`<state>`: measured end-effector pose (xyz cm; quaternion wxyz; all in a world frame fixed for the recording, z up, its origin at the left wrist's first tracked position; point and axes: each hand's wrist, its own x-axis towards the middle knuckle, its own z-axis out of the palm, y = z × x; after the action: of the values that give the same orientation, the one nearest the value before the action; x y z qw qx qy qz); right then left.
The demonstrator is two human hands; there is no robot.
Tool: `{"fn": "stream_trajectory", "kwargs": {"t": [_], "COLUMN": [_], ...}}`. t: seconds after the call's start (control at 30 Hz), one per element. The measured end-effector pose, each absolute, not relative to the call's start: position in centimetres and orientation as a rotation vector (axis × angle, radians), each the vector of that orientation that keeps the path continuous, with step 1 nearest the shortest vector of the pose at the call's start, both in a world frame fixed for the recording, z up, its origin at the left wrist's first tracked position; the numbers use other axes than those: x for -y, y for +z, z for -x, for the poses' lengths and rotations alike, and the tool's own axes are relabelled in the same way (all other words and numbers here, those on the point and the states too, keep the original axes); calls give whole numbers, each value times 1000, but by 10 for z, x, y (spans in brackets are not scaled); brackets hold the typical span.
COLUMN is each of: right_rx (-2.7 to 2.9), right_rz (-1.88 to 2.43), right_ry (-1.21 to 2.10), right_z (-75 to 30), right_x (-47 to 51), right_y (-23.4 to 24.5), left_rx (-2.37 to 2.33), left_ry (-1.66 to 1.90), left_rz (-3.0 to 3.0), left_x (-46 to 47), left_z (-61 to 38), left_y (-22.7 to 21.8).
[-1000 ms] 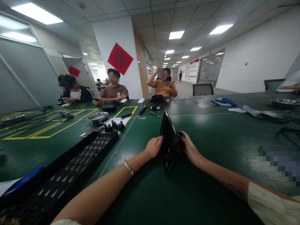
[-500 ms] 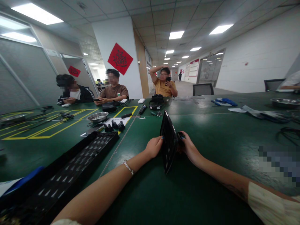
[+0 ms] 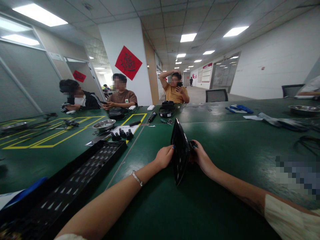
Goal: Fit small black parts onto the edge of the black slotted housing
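Two hands meet at the middle of the green table [image 3: 225,160], and between them stands a black tray [image 3: 179,151], tipped up on its edge so its thin side faces the camera. Left hand [image 3: 163,156] presses against the tray's left face, fingers curled onto it, a silver bracelet [image 3: 137,178] on that wrist. Right hand [image 3: 201,156] clamps the right face, fingers wrapped round the far edge. Both grips are closed on the tray, whose near corner rests on the tabletop.

Off to the near left lies a long black slotted tray [image 3: 82,173], flat, well apart from the hands. Beyond it, a cluster of small black parts [image 3: 122,134] sits on white paper, and a metal bowl [image 3: 104,124] stands just left of them, beside yellow floor-tape lines [image 3: 65,131]. Far across the table three people sit; one in a yellow shirt [image 3: 174,93] has an arm raised to the head. A red diamond poster [image 3: 128,62] hangs on the pillar behind.
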<state>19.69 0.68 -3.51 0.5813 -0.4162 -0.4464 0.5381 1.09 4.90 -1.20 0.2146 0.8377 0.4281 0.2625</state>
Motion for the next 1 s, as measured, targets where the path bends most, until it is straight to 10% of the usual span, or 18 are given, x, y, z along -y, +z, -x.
{"fn": "stream_trajectory", "kwargs": {"t": [1.0], "right_rx": [1051], "right_rz": [944], "right_ry": [1269], "right_z": [-197], "right_x": [-7], "right_y": [-34], "left_rx": [-1206], "left_ry": [738], "left_rz": [-2296], "left_x": [-50], "left_z": [-10], "left_y": [-13]}}
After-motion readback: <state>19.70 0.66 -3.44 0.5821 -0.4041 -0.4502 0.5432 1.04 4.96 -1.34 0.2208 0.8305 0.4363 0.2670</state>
